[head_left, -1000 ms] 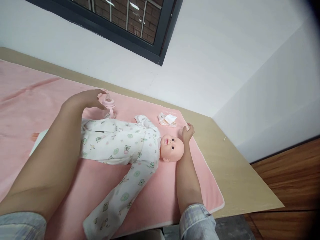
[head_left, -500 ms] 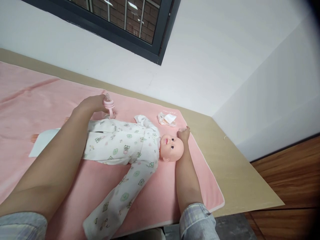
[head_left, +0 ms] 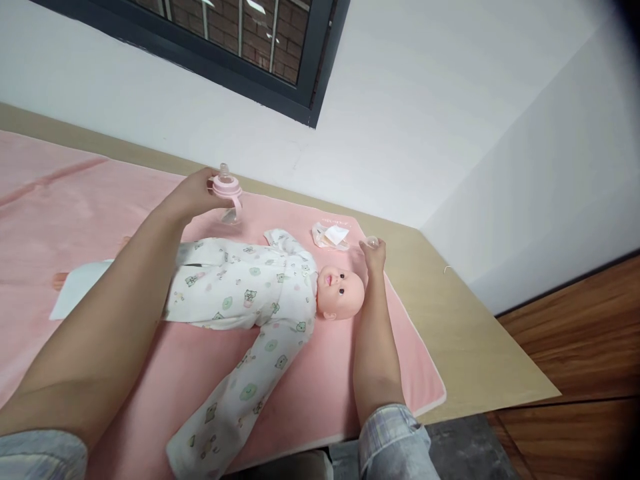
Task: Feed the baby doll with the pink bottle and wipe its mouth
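My left hand (head_left: 196, 195) is closed around a pink-collared baby bottle (head_left: 228, 188), its clear nipple uncovered and pointing up. The bottle is above the blanket, beyond the doll's middle. My right hand (head_left: 375, 256) grips a small clear dome-shaped bottle cap (head_left: 371, 242) beyond the doll's head. Between my arms a baby doll (head_left: 343, 293) lies on its back, head toward the right. It wears a white romper (head_left: 255, 283) with green and brown prints. My left forearm hides part of the doll's legs.
A pink blanket (head_left: 320, 400) covers most of the tan table (head_left: 480, 347). Near the blanket's far right corner lies a small plastic packet (head_left: 323, 237) with a white paper piece (head_left: 336, 234). A white wall and dark-framed window (head_left: 305, 100) stand behind; wooden panelling (head_left: 580, 327) is at right.
My left hand has lifted the baby bottle up and a little to the right. My right hand has risen slightly off the blanket, and the clear cap shows more plainly. The doll stays put.
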The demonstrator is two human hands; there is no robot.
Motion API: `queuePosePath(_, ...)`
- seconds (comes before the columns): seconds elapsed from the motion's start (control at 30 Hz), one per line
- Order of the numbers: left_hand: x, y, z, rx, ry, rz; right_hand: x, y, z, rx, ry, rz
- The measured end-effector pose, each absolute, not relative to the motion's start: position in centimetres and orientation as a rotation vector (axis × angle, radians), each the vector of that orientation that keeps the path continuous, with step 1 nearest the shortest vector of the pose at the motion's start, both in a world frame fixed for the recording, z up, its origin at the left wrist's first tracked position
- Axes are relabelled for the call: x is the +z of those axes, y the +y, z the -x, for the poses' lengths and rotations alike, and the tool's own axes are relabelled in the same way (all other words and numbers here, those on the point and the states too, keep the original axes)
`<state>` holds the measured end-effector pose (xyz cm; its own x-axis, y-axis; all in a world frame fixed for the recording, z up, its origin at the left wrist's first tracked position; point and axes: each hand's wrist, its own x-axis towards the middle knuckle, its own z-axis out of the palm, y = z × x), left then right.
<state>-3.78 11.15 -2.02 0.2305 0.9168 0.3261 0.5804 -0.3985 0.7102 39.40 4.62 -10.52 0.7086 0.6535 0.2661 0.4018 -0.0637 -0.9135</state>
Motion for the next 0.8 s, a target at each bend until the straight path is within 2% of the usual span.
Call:
queuePosePath(0.1, -0.6, 8.9, 1.2, 1.129, 1.271, -1.975, -7.3, 3.8, -38.0, 0.304, -0.961, 1.503)
queuePosePath(0.27, 1.0, 4.5, -3.0, 1.165, 0.963, -2.211, -1.2, 1.0, -33.6, 0.47, -1.25, 1.097)
queuePosePath(0.4, 1.4, 1.5, -5.1, 1.142, 0.957, -2.415, 2.1, -2.2, -28.7, 0.39, -1.459, 0.908)
queuePosePath(0.6, 2.2, -1.1, -5.8, 1.114, 0.964, -2.51, 2.6, -4.0, -24.1, 0.367, -1.63, 0.888)
queuePosePath(0.8, 2.4, -1.0, -5.4, 1.144, 1.009, -2.47, 1.7, -3.6, -22.8, 0.497, -1.752, 0.902)
